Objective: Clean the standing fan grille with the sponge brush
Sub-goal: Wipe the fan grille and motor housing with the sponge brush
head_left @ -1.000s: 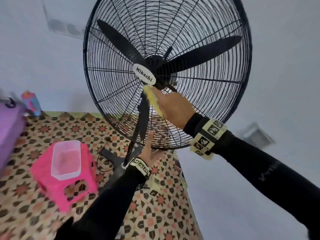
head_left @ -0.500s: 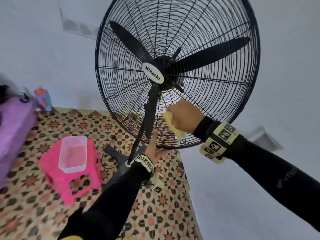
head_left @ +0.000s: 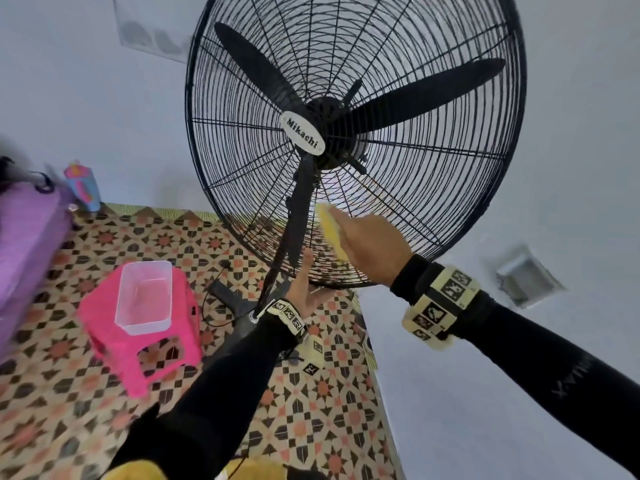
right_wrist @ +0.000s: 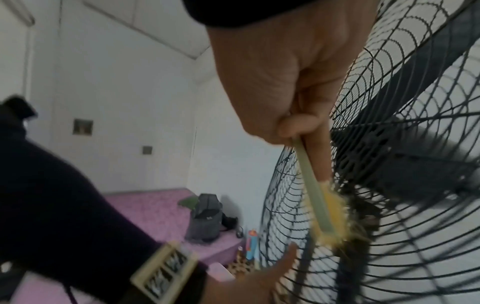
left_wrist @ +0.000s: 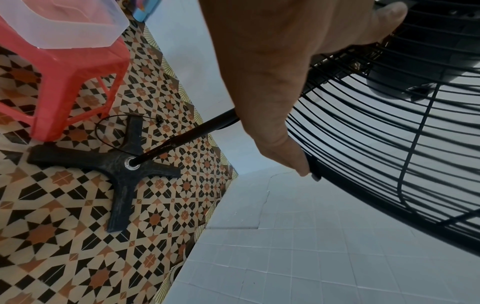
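Patterned floor (head_left: 329, 393) lies below; right hand (head_left: 372, 244) grips sponge brush (right_wrist: 328, 214) against fan grille (head_left: 433, 209), left hand (left_wrist: 272, 67) holds its rim.

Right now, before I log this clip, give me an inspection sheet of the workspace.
Surface: patterned tile floor; pale wall behind the fan.
Job's things: black fan grille, blades not blurred; yellow sponge brush against the lower wires.
Clutter: pink stool carrying a clear tub; coloured bottle; purple bed.
Hands: right hand grips the brush handle; left hand holds the grille's bottom rim.
Cables: thin black cord looped on the floor by the fan's cross base.
Surroundings: grey bag on the bed; wall plates.
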The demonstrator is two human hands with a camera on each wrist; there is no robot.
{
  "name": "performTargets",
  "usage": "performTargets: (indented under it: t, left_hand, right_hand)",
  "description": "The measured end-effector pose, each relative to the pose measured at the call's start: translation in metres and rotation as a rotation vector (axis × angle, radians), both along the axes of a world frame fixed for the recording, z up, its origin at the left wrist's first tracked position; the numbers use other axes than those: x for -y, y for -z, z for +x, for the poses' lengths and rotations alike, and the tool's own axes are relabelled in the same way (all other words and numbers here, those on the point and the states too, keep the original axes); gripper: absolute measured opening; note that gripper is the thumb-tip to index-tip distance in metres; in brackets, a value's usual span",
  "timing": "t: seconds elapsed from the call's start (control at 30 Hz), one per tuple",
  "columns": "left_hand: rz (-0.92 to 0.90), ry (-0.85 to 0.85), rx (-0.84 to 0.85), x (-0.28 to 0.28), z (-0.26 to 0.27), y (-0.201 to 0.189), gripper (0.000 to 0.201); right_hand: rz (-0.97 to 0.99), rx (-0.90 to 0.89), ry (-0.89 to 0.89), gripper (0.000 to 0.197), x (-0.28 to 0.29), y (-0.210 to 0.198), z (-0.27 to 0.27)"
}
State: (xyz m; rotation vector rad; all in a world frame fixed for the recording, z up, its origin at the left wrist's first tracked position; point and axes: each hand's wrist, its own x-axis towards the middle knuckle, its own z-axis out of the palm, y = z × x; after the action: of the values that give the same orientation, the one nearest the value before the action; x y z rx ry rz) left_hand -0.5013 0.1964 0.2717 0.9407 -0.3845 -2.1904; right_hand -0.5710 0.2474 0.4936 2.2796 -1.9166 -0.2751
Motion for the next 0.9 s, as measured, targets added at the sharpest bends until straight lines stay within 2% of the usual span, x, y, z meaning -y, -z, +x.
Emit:
performTargets:
  t: [0.07,0.17,0.2,0.3,0.37,0.43,0.5,0.53,0.6,0.67,0.73,0.83,0.9]
  left_hand:
    - [0.027,0.007,-0.001,0.003,-0.001,0.001,0.047]
    - [0.02,0.004,0.011,0.003,-0.006,0.002,0.048]
    - [0.024,-0.013,0.004,0.003,-0.007,0.005,0.047]
    - [0.022,0.0,0.016,0.001,-0.005,0.005,0.059]
    - [0.006,0.011,-0.001,0.0,-0.003,0.002,0.067]
    - [-0.046,0.006,0.009,-0.004,-0.002,-0.004,0.059]
    - [-0.118,0.012,0.008,-0.009,-0.001,-0.009,0.039]
    - [-0.126,0.009,0.002,-0.01,-0.002,-0.007,0.037]
    - [-0.132,0.027,-0.013,-0.007,0.0,-0.005,0.057]
    - [-0.11,0.09,-0.016,-0.001,0.002,0.0,0.086]
    - [-0.09,0.149,-0.018,0.004,-0.002,0.015,0.104]
    - [-0.083,0.181,0.007,0.011,0.0,0.019,0.113]
    - [-0.124,0.25,0.127,0.017,0.002,0.028,0.105]
  right_hand:
    - [-0.004,-0.016,0.013,0.059,-0.004,0.003,-0.005]
    - [0.096,-0.099,0.034,0.032,-0.014,0.007,-0.003]
    - [0.102,-0.106,0.035,0.03,-0.017,0.006,0.0]
    - [0.036,-0.048,0.039,0.044,-0.02,0.009,0.001]
    - [0.095,-0.039,0.063,0.04,-0.026,0.012,0.005]
    - [0.136,-0.088,0.016,0.038,-0.036,0.015,0.016]
    - [0.122,-0.058,0.025,0.05,-0.041,0.017,0.025]
    - [0.107,-0.054,0.031,0.059,-0.041,0.02,0.025]
    - [0.057,-0.11,0.041,0.068,-0.042,0.026,0.023]
    - [0.1,-0.144,0.13,0.065,-0.045,0.03,0.024]
    - [0.112,-0.089,0.165,0.062,-0.049,0.036,0.026]
    - [0.094,0.001,0.242,0.067,-0.054,0.035,0.026]
    - [0.177,-0.019,0.273,0.073,-0.055,0.036,0.023]
